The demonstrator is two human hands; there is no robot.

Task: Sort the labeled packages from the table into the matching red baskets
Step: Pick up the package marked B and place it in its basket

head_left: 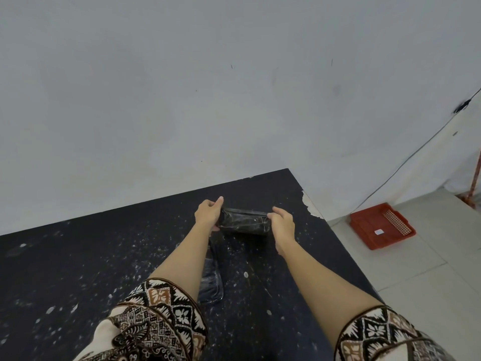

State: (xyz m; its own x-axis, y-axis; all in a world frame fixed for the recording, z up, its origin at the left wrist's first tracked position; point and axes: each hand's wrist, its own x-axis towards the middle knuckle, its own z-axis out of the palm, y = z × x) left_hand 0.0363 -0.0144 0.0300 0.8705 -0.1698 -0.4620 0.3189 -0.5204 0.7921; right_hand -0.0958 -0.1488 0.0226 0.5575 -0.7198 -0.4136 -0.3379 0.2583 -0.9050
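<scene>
A black plastic-wrapped package [243, 221] is held between both hands above the far part of the dark speckled table [104, 256]. My left hand [208, 213] grips its left end and my right hand [282, 222] grips its right end. No label shows on the side facing me. A second dark, shiny package [212, 280] lies flat on the table, partly hidden under my left forearm. One red basket [380, 226] sits on the tiled floor to the right of the table, with a small white label inside it.
A pale wall stands right behind the table. The table's right edge has a chipped corner [311, 207]. A thin black cable [416, 152] runs down the wall toward the basket. A red pole [475, 178] stands at the far right edge.
</scene>
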